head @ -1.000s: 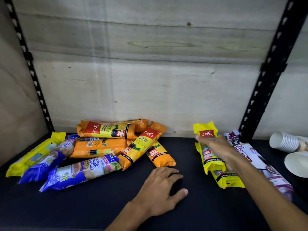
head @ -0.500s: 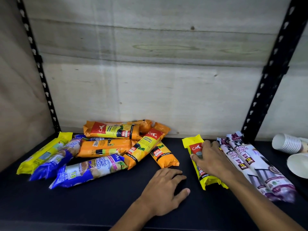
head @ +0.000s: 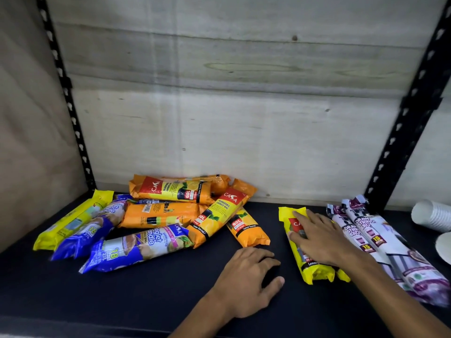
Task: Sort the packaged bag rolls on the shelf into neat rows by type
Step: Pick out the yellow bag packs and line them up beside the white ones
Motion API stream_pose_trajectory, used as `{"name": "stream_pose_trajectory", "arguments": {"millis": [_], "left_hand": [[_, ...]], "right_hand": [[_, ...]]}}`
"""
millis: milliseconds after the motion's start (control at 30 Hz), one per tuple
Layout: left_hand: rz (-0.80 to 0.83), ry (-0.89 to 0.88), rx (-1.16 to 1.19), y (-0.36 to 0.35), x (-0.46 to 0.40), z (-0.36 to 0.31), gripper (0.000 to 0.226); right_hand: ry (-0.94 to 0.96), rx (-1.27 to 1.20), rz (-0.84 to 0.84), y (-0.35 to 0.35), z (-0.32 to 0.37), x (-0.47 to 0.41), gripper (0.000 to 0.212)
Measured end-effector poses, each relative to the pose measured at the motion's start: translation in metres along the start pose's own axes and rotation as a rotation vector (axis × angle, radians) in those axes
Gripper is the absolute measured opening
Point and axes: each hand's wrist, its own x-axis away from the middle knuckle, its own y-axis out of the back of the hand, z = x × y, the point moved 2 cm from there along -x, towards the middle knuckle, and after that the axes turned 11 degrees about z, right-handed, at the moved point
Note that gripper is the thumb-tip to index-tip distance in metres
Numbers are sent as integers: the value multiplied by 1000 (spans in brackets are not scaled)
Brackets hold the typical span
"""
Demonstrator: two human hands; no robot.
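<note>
Right hand (head: 319, 240) flat, fingers straight, on yellow "CASA" roll (head: 296, 242); left hand (head: 246, 276) relaxed on shelf (head: 146, 293).

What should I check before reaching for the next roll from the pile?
1. Yellow roll beside the white drawstring rolls, lengthwise: ok.
2. Right hand free: not ok, it lies flat on the yellow roll.
3. Left hand free: ok, resting on the shelf.
4. Second yellow roll under the right forearm aligned: cannot tell.
5. Orange rolls in a row: not ok, crossed and stacked.
6. Blue rolls in a row: not ok, angled among the pile.
</note>
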Motion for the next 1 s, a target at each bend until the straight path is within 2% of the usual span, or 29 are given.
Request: {"name": "stream_pose_trajectory", "arguments": {"millis": [167,233,367,467,567,800,1000], "left_hand": [[-39,-13,143,8,1,0,40],[-119,24,255,19,2,8,32],[-394,218,338,60,6,48,24],[-539,403,361,96,13,80,22],[-552,561,311,113,24,110,25],[-515,797,225,123,45,154,26],[-596,1004,151,149,77,192,29]], "right_hand": [[5,-44,33,-10,-6,-3,69],[5,-34,29,-12,-7,-2,69],[11,-24,15,-12,-5,-4,68],[7,-23,12,-14,-6,-5,68],[9,-35,3,-15,-8,-6,68],[12,-48,-18,-16,-9,-5,68],[13,-69,-30,-17,-8,-6,68]]}}
